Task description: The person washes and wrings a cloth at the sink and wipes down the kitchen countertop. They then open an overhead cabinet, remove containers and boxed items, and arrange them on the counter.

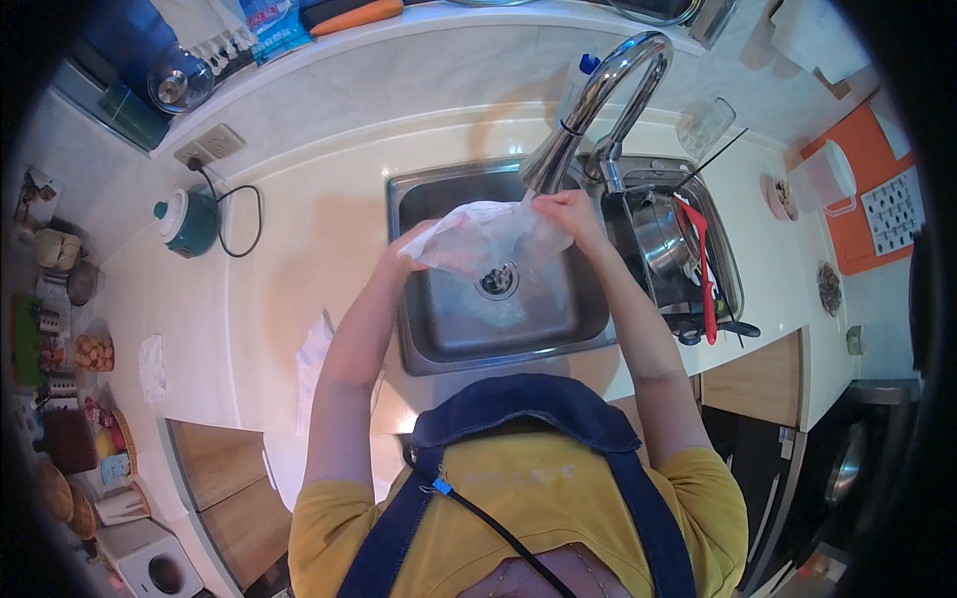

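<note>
A thin, whitish translucent plastic bag (469, 234) is stretched between my hands above the sink basin (439, 324). My right hand (568, 214) pinches its right side, close under the faucet spout (548, 164). At the bag's left end, my left hand (411, 244) grips it, with most of the fingers hidden behind the plastic. Something pale pinkish shows through the bag, but I cannot make it out. Below the bag, the drain (496, 281) is visible, and the basin floor looks wet.
Right of the basin, a smaller sink holds a metal pot (663, 234) and a red-handled utensil (706, 274). A glass (706, 128) stands behind it. A green lidded appliance (187, 224) with a cord is on the left counter. A white cloth or paper (312, 359) lies by my left arm.
</note>
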Demonstrator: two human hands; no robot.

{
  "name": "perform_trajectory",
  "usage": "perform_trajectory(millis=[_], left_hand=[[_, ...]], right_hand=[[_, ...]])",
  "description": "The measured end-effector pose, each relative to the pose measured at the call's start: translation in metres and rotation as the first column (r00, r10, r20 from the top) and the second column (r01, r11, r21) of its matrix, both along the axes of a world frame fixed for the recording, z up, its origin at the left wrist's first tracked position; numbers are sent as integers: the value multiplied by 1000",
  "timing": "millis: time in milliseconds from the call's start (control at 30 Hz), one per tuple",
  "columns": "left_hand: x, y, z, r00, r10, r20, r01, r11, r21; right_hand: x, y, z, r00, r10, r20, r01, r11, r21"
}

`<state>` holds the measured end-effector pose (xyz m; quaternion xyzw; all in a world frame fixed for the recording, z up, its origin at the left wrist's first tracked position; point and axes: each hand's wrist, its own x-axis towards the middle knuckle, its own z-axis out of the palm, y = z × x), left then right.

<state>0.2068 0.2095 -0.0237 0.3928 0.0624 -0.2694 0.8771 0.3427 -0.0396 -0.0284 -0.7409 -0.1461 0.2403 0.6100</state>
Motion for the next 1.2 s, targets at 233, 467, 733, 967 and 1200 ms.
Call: perform_trajectory(millis=[233, 467, 733, 967, 1200], left_hand=[[-5, 8, 18, 974, -219, 59, 224, 971, -86], [18, 3, 3, 905, -388, 175, 316, 888, 335], [61, -37, 13, 873, -466, 144, -287, -251, 925], [69, -55, -2, 768, -407, 495, -591, -154, 792], [56, -64, -8, 949, 33, 314, -254, 670, 697]], right_hand=[[-1, -5, -23, 961, 57, 270, -18, 989, -144], [5, -16, -68, 947, -99, 307, 131, 988, -84], [-44, -51, -72, 851, -192, 488, 216, 976, 7], [-98, -46, -54, 641, 76, 764, 63, 987, -150], [-115, -23, -71, 695, 116, 709, -93, 993, -71]])
